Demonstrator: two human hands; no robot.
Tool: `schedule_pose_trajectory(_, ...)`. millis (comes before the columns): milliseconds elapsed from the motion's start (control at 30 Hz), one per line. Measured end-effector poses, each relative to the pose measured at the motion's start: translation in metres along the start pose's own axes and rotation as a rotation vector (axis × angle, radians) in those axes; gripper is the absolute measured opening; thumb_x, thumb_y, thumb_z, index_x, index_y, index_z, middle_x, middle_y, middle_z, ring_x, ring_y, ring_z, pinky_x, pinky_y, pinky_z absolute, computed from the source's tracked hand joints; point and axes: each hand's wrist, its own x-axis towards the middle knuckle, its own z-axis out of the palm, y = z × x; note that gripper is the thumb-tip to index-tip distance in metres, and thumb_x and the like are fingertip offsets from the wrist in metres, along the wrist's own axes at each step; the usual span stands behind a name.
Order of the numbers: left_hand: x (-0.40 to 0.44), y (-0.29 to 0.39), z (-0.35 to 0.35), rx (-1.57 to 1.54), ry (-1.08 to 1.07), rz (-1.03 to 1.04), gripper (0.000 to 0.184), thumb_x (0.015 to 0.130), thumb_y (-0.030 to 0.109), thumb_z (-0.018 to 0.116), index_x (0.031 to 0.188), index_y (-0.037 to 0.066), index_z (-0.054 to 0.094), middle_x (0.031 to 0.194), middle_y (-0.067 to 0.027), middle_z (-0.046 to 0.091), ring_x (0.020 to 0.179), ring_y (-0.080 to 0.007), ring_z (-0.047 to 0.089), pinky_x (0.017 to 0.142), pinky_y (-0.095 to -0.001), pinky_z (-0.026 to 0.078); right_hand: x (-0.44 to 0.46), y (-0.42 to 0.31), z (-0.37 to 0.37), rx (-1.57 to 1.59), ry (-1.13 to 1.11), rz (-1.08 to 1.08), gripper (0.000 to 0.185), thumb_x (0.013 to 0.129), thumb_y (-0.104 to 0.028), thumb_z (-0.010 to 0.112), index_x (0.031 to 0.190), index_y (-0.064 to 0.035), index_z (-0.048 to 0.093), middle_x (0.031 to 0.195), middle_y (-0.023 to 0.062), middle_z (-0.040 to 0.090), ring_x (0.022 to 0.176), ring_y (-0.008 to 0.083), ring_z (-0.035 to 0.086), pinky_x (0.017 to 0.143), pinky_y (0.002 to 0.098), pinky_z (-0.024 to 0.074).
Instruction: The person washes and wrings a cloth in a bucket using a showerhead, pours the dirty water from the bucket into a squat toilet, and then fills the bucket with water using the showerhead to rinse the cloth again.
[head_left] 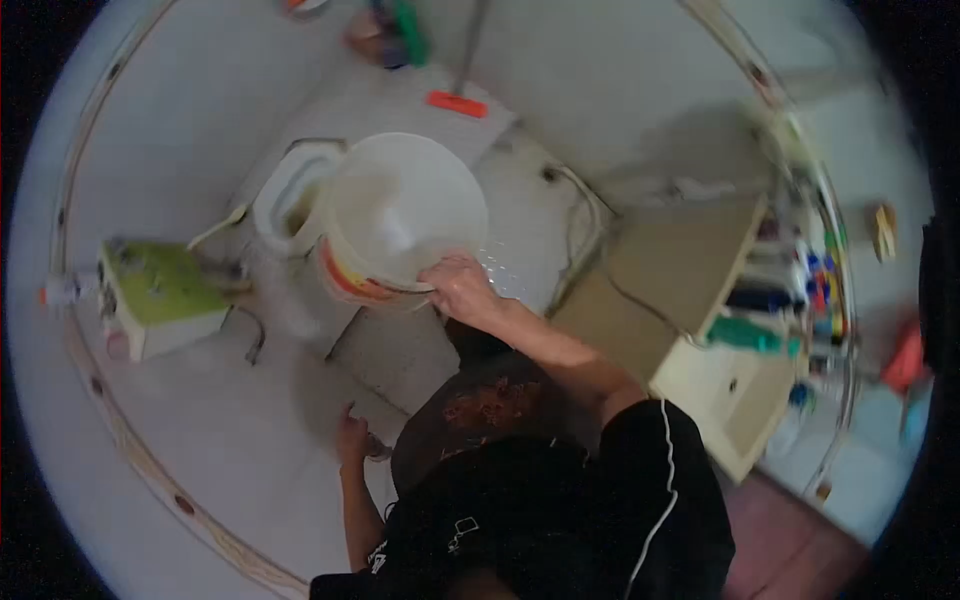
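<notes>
My right hand [460, 286] is closed over the near rim of a large white bucket [345, 215], which has a red and yellow printed band on its side. The bucket is tilted, and its round mouth faces up toward me. Its left side overlaps a white squat toilet [268, 205] in the floor. Bright water drops show on the tiles just right of my right hand. Low on the left, by the wall, my left hand [352, 438] has a finger stretched upward. Right beside it is a small shiny fitting [378, 448]; whether they touch I cannot tell.
An orange-headed floor squeegee [457, 104] leans at the back. To the left is a white box with a green top [165, 280]. A hose [590, 220] runs along the floor at right, by a washbasin [735, 385] and bottles, including a green one [750, 335].
</notes>
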Motion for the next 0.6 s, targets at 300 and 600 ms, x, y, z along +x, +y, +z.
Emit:
schedule_pose_trajectory(300,0.000,0.023,0.083,-0.256,0.140,0.553,0.031,0.073,0.010,0.052,0.099,0.006,0.067,0.072,-0.0073,0.059,0.061,-0.0167,0.054,0.057,-0.0328,0.045,-0.307,-0.134,-0.230,-0.197,0.307,0.023,0.017,0.069,-0.004,0.064,0.085,-0.0095,0.061,0.087,0.0014,0.064,0.084,0.0168,0.061,0.086,0.0376,0.0424)
schedule_pose_trajectory(600,-0.072,0.143,0.112,-0.472,-0.324,0.385,0.027,0.078,0.007,0.049,0.097,-0.002,0.066,0.062,0.0051,0.043,0.052,-0.0048,0.037,0.048,-0.0213,0.030,-0.522,-0.192,-0.346,-0.806,0.845,0.614,0.023,0.061,-0.001,0.071,0.082,-0.0015,0.062,0.077,0.0119,0.062,0.074,0.0285,0.060,0.075,0.0394,0.0456)
